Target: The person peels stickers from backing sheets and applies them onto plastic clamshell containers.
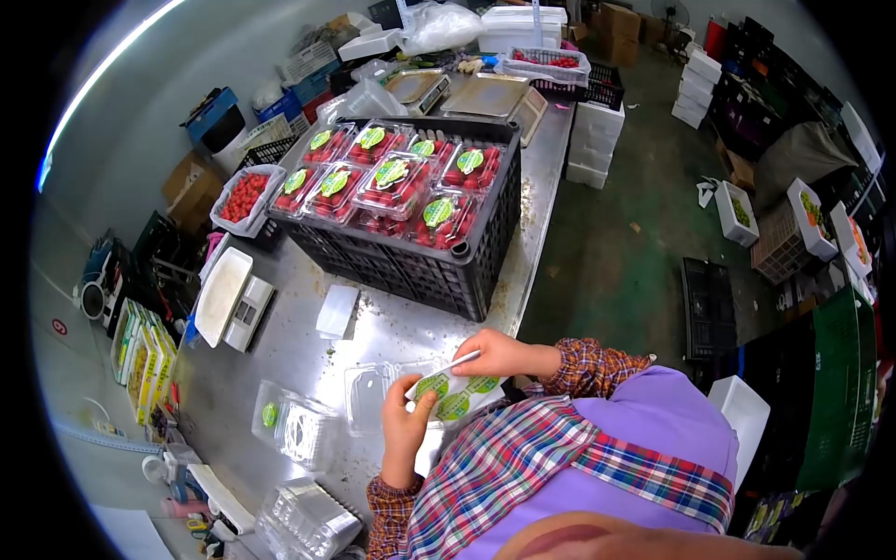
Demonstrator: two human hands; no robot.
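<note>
A white sheet of green oval stickers (455, 401) is held up close to my body, over the near edge of the metal table. My left hand (405, 427) pinches its left side with the thumb on top. At the upper edge, where the backing looks folded or rolled, the fingers of my right hand (493, 356) are closed on the same sheet. An open clear plastic clamshell box (366, 399) lies just beyond my left hand, partly hidden by it. Left of that, nested clamshells (297, 431) carry one green sticker. Another stack of clear clamshells (306, 525) sits nearer.
A black crate (401, 273) holds several labelled boxes of red fruit. Beside it stand a scale (245, 303), small white paper (337, 312) and a lined basket of red fruit (245, 198). More scales (485, 97) are at the far end. White foam boxes (595, 140) stand right of the table.
</note>
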